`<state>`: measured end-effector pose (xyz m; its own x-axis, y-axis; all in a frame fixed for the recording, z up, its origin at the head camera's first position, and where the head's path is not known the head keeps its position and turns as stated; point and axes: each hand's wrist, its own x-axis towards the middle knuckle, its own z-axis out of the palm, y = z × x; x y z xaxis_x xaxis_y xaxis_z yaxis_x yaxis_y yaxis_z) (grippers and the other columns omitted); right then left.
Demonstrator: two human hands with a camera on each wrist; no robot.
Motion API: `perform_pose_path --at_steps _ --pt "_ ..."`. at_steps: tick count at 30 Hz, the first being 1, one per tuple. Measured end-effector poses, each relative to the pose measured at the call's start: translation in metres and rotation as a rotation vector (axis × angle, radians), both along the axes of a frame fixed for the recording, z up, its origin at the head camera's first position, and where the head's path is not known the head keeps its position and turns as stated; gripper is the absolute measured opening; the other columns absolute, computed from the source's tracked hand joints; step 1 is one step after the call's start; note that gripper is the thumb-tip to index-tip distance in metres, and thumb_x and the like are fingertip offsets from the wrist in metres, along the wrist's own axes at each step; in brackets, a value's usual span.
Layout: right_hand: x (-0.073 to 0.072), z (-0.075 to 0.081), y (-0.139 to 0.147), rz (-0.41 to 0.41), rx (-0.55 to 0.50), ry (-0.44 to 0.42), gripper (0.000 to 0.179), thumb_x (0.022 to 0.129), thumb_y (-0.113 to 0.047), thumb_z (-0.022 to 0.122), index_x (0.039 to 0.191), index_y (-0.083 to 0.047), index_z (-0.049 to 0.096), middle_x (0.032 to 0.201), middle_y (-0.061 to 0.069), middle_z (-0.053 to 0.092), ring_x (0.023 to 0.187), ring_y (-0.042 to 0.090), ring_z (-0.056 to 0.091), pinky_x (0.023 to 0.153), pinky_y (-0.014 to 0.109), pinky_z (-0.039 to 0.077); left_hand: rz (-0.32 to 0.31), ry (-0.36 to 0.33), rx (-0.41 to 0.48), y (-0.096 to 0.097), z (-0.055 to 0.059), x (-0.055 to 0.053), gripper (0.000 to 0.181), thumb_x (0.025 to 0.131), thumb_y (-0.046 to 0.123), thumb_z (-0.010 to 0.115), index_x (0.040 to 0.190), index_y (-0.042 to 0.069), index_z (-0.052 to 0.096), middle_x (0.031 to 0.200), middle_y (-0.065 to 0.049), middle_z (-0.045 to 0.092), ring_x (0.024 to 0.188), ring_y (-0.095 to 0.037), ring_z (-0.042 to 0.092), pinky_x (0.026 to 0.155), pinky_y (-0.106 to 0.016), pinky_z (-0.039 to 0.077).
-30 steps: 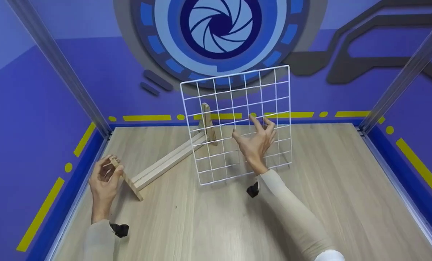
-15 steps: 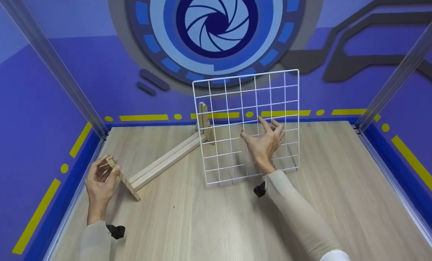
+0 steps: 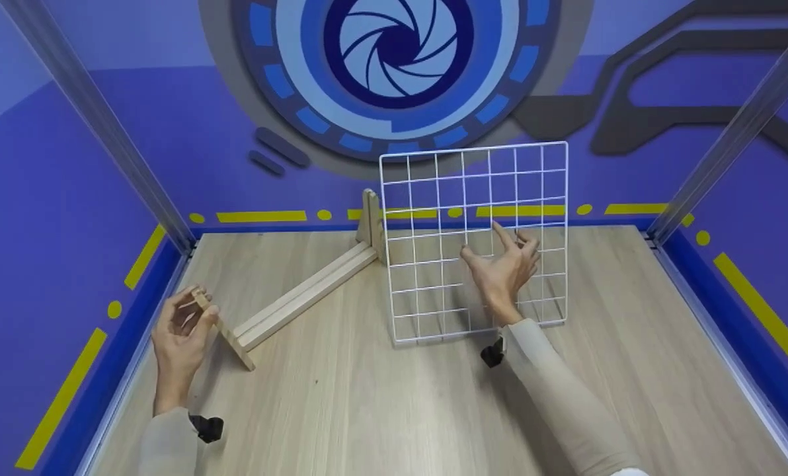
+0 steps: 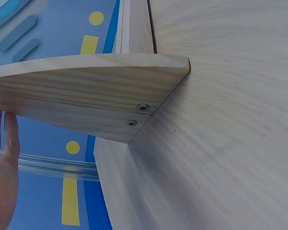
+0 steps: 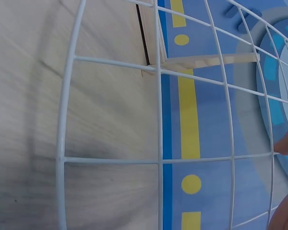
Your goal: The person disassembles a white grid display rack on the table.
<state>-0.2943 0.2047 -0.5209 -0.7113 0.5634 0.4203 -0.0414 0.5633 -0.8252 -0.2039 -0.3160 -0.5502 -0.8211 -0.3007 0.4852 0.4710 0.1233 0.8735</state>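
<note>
My left hand (image 3: pixel 179 344) pinches the top of the near end piece (image 3: pixel 233 342) of a wooden stand, thumb on one side and fingers on the other. Two pale parallel rails (image 3: pixel 309 294) join it to an upright far end piece (image 3: pixel 369 221). In the left wrist view, two metal screws (image 4: pixel 142 107) show in the end piece's outer face. My right hand (image 3: pixel 505 274) holds a white wire grid panel (image 3: pixel 566 218) nearly upright, right of the stand, with spread fingers at its wires. Whether the panel's lower edge touches the table cannot be told.
The stand rests on a wood-grain table (image 3: pixel 341 423). A blue-purple printed wall (image 3: pixel 149 132) rises behind the table, with side walls and metal corner posts (image 3: pixel 731 139) at left and right. The panel's left edge lies close beside the far end piece.
My right hand has carried the grid panel to the right and slightly down, and the panel leans less. It now covers less of the far end piece. The left hand keeps its hold on the stand.
</note>
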Motion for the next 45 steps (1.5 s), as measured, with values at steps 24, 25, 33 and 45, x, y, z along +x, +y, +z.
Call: perform_pose_path --at_steps 24,25,33,45 --pt "-0.007 -0.012 0.028 -0.042 0.056 -0.179 0.077 0.063 -0.037 0.1 0.133 -0.019 0.077 0.138 0.02 0.053 0.13 0.039 0.046 0.114 0.055 0.034 -0.007 0.024 -0.003 -0.001 0.002 0.001 0.05 0.09 -0.018 0.073 0.138 -0.014 0.059 0.127 -0.016 0.07 0.117 -0.019 0.069 0.102 -0.018 0.056" --pt "-0.008 -0.012 0.028 -0.042 0.055 -0.186 0.077 0.062 -0.037 0.1 0.133 -0.019 0.077 0.138 0.02 0.053 0.129 0.039 0.046 0.114 0.055 0.034 -0.004 0.027 -0.007 -0.001 0.001 0.0 0.05 0.09 -0.018 0.073 0.138 -0.014 0.059 0.127 -0.016 0.07 0.117 -0.019 0.069 0.102 -0.018 0.056" --pt "-0.012 -0.017 0.029 -0.054 0.034 -0.26 0.077 0.063 -0.035 0.102 0.134 -0.02 0.076 0.139 0.018 0.051 0.13 0.039 0.046 0.114 0.054 0.033 -0.026 0.07 0.021 -0.001 -0.002 -0.002 0.051 0.088 -0.021 0.072 0.137 -0.017 0.058 0.126 -0.012 0.071 0.116 -0.019 0.069 0.101 -0.018 0.057" --pt "-0.012 -0.029 0.032 -0.081 0.075 -0.338 0.077 0.065 -0.042 0.1 0.135 -0.022 0.075 0.138 0.018 0.051 0.131 0.039 0.045 0.113 0.054 0.034 -0.014 0.036 0.025 0.002 0.001 0.0 0.049 0.089 -0.021 0.072 0.136 -0.015 0.059 0.123 -0.008 0.072 0.115 -0.017 0.07 0.101 -0.018 0.057"
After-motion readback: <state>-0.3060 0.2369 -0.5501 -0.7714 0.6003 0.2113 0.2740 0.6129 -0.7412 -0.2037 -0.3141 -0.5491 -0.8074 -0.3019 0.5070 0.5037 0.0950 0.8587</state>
